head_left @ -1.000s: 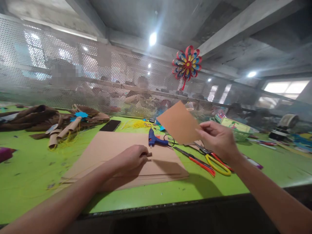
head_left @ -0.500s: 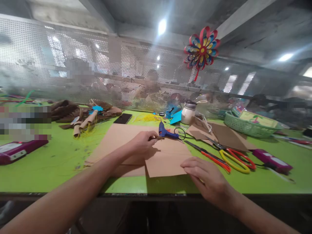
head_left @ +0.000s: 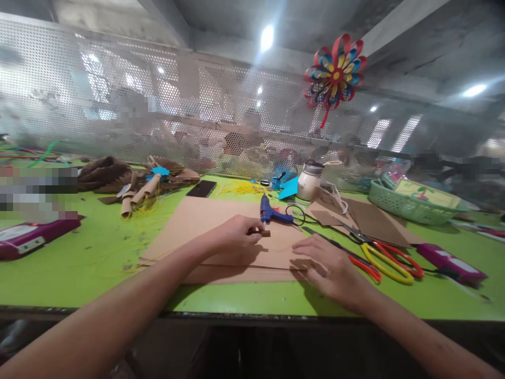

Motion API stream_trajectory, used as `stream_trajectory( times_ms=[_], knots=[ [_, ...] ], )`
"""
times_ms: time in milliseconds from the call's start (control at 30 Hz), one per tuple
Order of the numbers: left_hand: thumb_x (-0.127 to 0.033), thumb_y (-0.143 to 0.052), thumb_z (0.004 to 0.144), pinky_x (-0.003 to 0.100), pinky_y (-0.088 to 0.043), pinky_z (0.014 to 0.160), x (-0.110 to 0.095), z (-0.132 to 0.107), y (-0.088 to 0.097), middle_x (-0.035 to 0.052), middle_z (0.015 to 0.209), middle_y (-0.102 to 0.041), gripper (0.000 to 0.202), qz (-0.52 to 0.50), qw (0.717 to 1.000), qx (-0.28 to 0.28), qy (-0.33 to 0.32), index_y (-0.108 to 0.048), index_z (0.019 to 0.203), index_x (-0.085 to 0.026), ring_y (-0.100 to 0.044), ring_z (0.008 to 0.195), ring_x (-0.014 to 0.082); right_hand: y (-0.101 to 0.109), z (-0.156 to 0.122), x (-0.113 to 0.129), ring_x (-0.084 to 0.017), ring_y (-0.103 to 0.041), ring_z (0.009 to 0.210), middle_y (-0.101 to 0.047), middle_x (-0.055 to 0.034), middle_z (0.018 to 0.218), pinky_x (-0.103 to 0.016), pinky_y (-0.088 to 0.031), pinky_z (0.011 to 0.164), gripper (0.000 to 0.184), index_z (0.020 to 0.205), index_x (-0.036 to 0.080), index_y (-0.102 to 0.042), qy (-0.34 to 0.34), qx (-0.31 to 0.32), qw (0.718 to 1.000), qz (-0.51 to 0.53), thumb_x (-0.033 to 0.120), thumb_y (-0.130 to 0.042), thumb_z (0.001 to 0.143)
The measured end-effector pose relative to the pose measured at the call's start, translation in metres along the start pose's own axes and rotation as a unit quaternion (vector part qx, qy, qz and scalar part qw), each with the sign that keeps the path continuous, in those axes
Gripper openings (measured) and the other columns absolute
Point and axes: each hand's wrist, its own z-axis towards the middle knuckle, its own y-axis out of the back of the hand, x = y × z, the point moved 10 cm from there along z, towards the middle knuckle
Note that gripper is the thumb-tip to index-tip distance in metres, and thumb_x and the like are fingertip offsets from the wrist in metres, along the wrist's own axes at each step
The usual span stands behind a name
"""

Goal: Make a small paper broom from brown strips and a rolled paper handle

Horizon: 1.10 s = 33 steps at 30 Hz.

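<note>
A stack of tan paper sheets (head_left: pixel 185 226) lies on the green table in front of me. My left hand (head_left: pixel 235 234) is over its middle, fingers closed on a small brown strip (head_left: pixel 266 233) whose end sticks out to the right. What the strip is made of cannot be told. Just beyond it, a blue glue gun (head_left: pixel 270 211) stands with its nozzle pointing down. My right hand (head_left: pixel 329 266) hovers at the stack's right edge, fingers stretched and apart, casting a shadow on the paper; whether the fingertips touch it is unclear.
Scissors with red and yellow handles (head_left: pixel 390 263) and an orange-handled tool (head_left: pixel 365 268) lie to the right, near brown sheets (head_left: pixel 374 221) and a purple power strip (head_left: pixel 452 263). Behind are a phone (head_left: pixel 201 188), a white jar (head_left: pixel 309 181) and a green basket (head_left: pixel 414 202). Brown paper rolls (head_left: pixel 144 192) lie left.
The top sheet, which stuck out toward me at an angle, now lies in line with the stack. My right hand has let go of its corner and shifted up; my left hand keeps the strip.
</note>
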Motion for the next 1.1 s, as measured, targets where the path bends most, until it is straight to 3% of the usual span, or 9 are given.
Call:
stream_trajectory(
  times_ms=[133,300,400,500,633,800,867,967,1100],
  knots=[
    [-0.029,-0.045,0.079,0.023,-0.04,0.064,-0.007,-0.001,0.0,0.003,0.085,-0.067,0.028,-0.002,1.0,-0.005,-0.018,-0.065,0.095,-0.018,-0.056,0.07,0.0144,-0.002,0.026,-0.022,-0.021,-0.058,0.09,-0.065,-0.0083,0.097,-0.038,-0.046,0.08,0.026,0.1,0.018,-0.061,-0.067,-0.027,0.997,0.003,0.015,-0.05,0.076],
    [-0.029,-0.042,0.082,0.024,-0.039,0.065,-0.014,-0.005,0.003,0.0031,0.085,-0.066,0.027,0.017,0.999,-0.013,-0.04,-0.064,0.093,-0.018,-0.056,0.072,0.015,-0.049,0.05,-0.045,-0.015,-0.059,0.071,-0.067,-0.0036,0.081,-0.026,-0.045,0.065,0.038,0.111,0.018,-0.058,-0.171,0.074,0.979,0.088,0.029,-0.056,0.075],
    [-0.03,-0.041,0.082,0.024,-0.039,0.065,-0.009,-0.007,0.002,0.0036,0.085,-0.067,0.028,0.02,1.0,-0.007,-0.017,-0.064,0.093,-0.018,-0.056,0.072,0.0156,-0.062,0.047,-0.051,-0.011,-0.051,0.056,-0.061,0.0016,0.062,-0.021,-0.038,0.052,0.029,0.101,0.018,-0.064,-0.184,0.147,0.964,0.124,0.03,-0.053,0.077],
    [-0.029,-0.043,0.082,0.025,-0.04,0.068,-0.004,-0.007,-0.002,0.0048,0.095,-0.067,0.028,0.012,1.0,0.013,0.003,-0.064,0.096,-0.019,-0.057,0.08,0.017,-0.054,0.038,-0.064,-0.01,-0.047,0.053,-0.058,0.0017,0.06,-0.021,-0.033,0.047,0.027,0.093,0.017,-0.068,-0.184,0.211,0.949,0.144,0.031,-0.053,0.077],
    [-0.03,-0.044,0.082,0.026,-0.04,0.068,-0.001,-0.007,-0.004,0.0058,0.097,-0.067,0.028,0.021,0.999,0.023,0.016,-0.065,0.098,-0.019,-0.058,0.081,0.0178,-0.027,0.017,-0.104,-0.01,-0.044,0.049,-0.057,0.0014,0.057,-0.021,-0.031,0.045,0.031,0.09,0.019,-0.071,-0.236,0.259,0.925,0.145,0.04,-0.053,0.077],
    [-0.032,-0.044,0.082,0.026,-0.041,0.067,-0.002,-0.007,-0.005,0.0054,0.094,-0.068,0.027,0.025,0.999,0.019,0.007,-0.065,0.096,-0.021,-0.059,0.08,0.0183,0.011,-0.01,-0.153,-0.016,-0.057,0.064,-0.067,-0.0041,0.073,-0.025,-0.041,0.056,0.032,0.084,0.019,-0.072,-0.282,0.243,0.927,0.054,0.044,-0.054,0.075],
    [-0.032,-0.044,0.082,0.026,-0.041,0.067,-0.001,-0.007,-0.006,0.0058,0.094,-0.068,0.028,0.02,1.0,0.015,0.008,-0.065,0.096,-0.021,-0.059,0.08,0.0185,0.017,-0.012,-0.155,-0.019,-0.06,0.072,-0.069,-0.0055,0.082,-0.028,-0.044,0.063,0.029,0.086,0.019,-0.071,-0.277,0.239,0.931,0.015,0.041,-0.055,0.075],
    [-0.033,-0.044,0.082,0.026,-0.041,0.067,0.001,-0.008,-0.008,0.0063,0.094,-0.068,0.029,0.009,1.0,0.017,0.008,-0.065,0.096,-0.021,-0.06,0.079,0.0184,0.019,0.013,-0.13,-0.022,-0.06,0.081,-0.069,-0.0066,0.09,-0.032,-0.044,0.072,0.025,0.09,0.02,-0.069,-0.213,0.188,0.957,-0.063,0.035,-0.053,0.077],
    [-0.033,-0.044,0.082,0.026,-0.041,0.068,0.002,-0.008,-0.008,0.0061,0.094,-0.068,0.028,0.007,1.0,0.012,0.006,-0.065,0.096,-0.021,-0.059,0.08,0.0184,-0.015,0.068,-0.088,-0.02,-0.057,0.088,-0.067,-0.0061,0.097,-0.03,-0.042,0.077,0.024,0.094,0.02,-0.067,-0.119,0.15,0.976,-0.107,0.026,-0.046,0.082]
  ],
)
